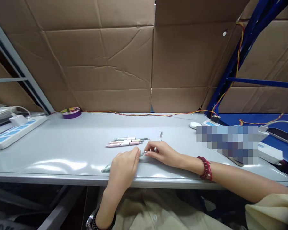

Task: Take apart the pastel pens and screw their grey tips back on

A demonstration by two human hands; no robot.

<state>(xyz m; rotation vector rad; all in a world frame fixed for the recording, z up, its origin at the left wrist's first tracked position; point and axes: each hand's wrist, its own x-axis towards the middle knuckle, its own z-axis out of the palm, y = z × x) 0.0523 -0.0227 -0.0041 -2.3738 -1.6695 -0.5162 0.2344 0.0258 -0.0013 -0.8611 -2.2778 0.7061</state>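
Observation:
A pale green pen (106, 168) lies low over the table's front, with my left hand (123, 166) closed around its barrel. Most of the barrel is hidden under the fingers. At its right end my right hand (162, 153) pinches a small metal tip (145, 152) between thumb and forefinger. Whether that tip is joined to the pen cannot be made out. Just beyond my hands, several pens lie side by side, among them a pink and white pen (123, 144) and a green and white pen (124, 139). A small metal cone-like piece (161, 134) sits alone behind my right hand.
A purple tape roll (71, 113) is at the back left. White power strips stand at the left (19, 131) and right (270, 152) sides. A thin red and yellow wire (134, 114) runs along the back edge by the cardboard wall (98, 64). A phone (284, 135) lies far right.

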